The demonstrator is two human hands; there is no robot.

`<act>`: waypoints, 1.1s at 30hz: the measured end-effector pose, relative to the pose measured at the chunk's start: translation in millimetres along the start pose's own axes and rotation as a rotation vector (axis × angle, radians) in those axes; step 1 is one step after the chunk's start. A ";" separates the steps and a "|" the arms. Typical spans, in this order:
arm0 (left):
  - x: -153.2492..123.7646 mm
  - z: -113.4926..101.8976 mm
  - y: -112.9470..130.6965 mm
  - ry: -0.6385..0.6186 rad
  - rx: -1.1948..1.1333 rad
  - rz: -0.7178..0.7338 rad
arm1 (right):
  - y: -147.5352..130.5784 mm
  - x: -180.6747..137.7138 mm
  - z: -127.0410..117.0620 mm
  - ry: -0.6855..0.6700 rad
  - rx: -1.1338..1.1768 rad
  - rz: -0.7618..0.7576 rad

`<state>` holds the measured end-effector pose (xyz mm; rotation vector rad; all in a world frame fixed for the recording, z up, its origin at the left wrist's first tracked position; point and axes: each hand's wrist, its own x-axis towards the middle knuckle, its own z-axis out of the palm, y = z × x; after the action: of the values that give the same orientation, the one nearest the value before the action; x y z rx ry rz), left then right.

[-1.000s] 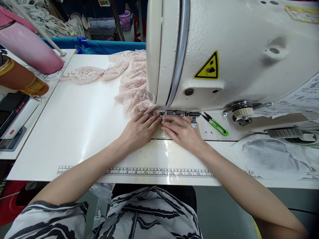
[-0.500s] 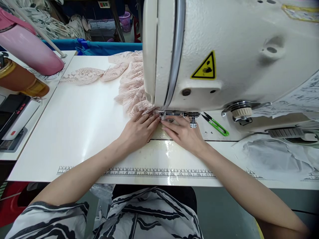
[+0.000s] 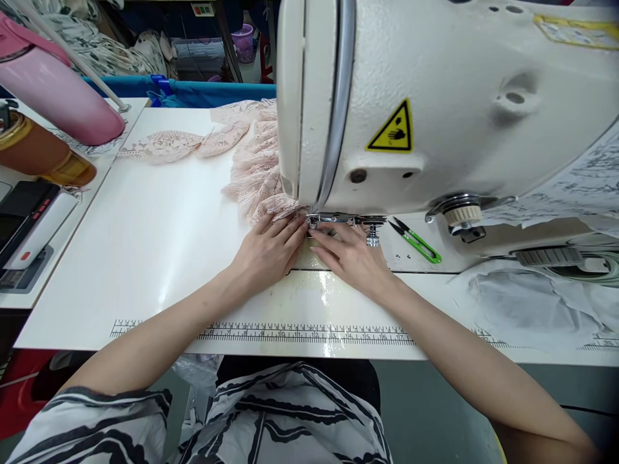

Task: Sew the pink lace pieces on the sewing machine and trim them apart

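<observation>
OK so, pale pink lace (image 3: 256, 174) is bunched up center frame, just left of the sewing machine (image 3: 435, 96), w/ its near edge running in by the metal foot (image 3: 312, 222). Left hand (image 3: 265, 251) lies palm-down on that edge, grip flat, fingers stretched out side by side, prob to hold the ruffles down by the foot. Right hand (image 3: 360, 258) is on the other side, grip loosely spread, thumb & index apart; far fingertips are behind the metal bits, so can't tell if any cloth's under them. IMO both flank the foot to steady the work from each side. Texture-wise: lace is thin, openwork, all crinkly gathers, w/ a narrow strip trailing upper left; machine's smooth enamel; counter (image 3: 145, 225) is slick & glossy, ruler (image 3: 290, 333) marked along the bottom edge. Green snips (image 3: 420, 243) sit right of center, prob for easy reach.
</observation>
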<state>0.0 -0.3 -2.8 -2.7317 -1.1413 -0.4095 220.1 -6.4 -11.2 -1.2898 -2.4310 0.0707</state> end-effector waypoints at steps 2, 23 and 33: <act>0.5 -0.8 0.2 -0.009 -0.016 -0.014 | -0.7 0.9 0.2 0.005 -0.016 0.002; 2.4 0.2 0.3 -0.047 -0.020 -0.053 | 12.1 -1.2 2.8 0.152 -0.130 0.083; 0.3 2.6 -2.2 -0.029 -0.044 -0.083 | 22.9 4.1 4.1 0.081 0.007 0.180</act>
<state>-0.9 2.1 -5.1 -2.7432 -1.2714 -0.4111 234.5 10.6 -18.8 -1.4768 -2.2405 0.0740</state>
